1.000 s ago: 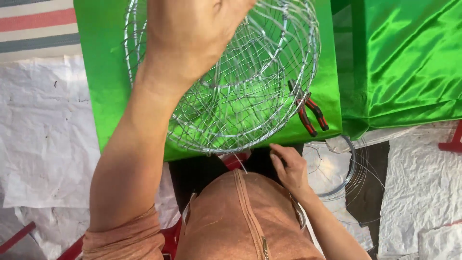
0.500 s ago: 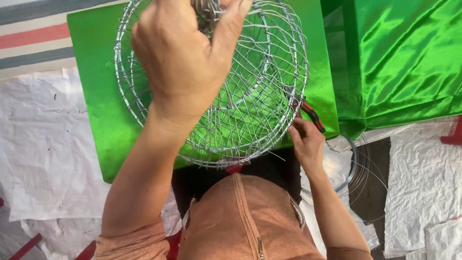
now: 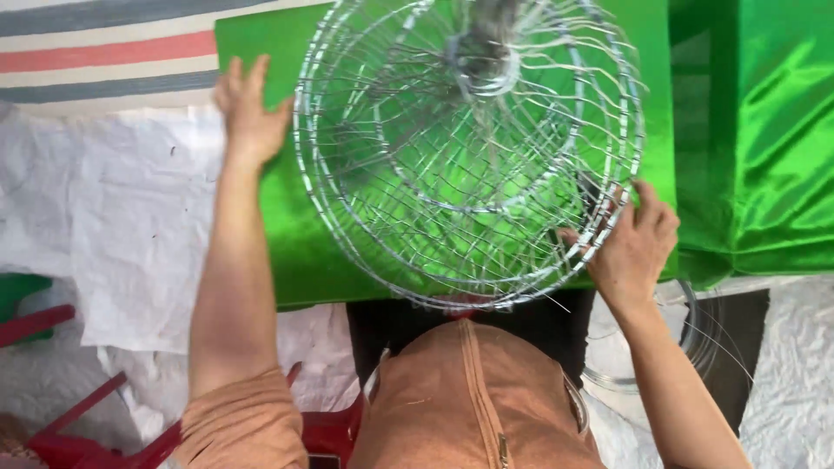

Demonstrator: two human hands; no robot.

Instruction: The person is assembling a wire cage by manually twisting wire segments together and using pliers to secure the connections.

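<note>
A round dome-shaped wire frame (image 3: 408, 217) of thin silver wire, with a small hub ring at its top, stands over a bright green sheet (image 3: 287, 252). My left hand (image 3: 250, 113) lies flat with fingers spread on the green sheet, its thumb against the frame's left rim. On the opposite side, my right hand (image 3: 632, 245) curls its fingers around the wires of the right rim. A dark object shows through the wires just above my right hand; I cannot tell what it is.
Shiny green fabric (image 3: 764, 148) is draped at the right. A coil of loose wire (image 3: 695, 334) lies at the lower right on a dark patch. White crinkled sheeting (image 3: 122, 226) covers the floor at the left, below a striped mat (image 3: 95, 52). Red plastic furniture (image 3: 61, 434) stands at the lower left.
My left hand has come off the top of the frame and gone to its left rim. My right hand has risen from near my lap and taken the right rim.
</note>
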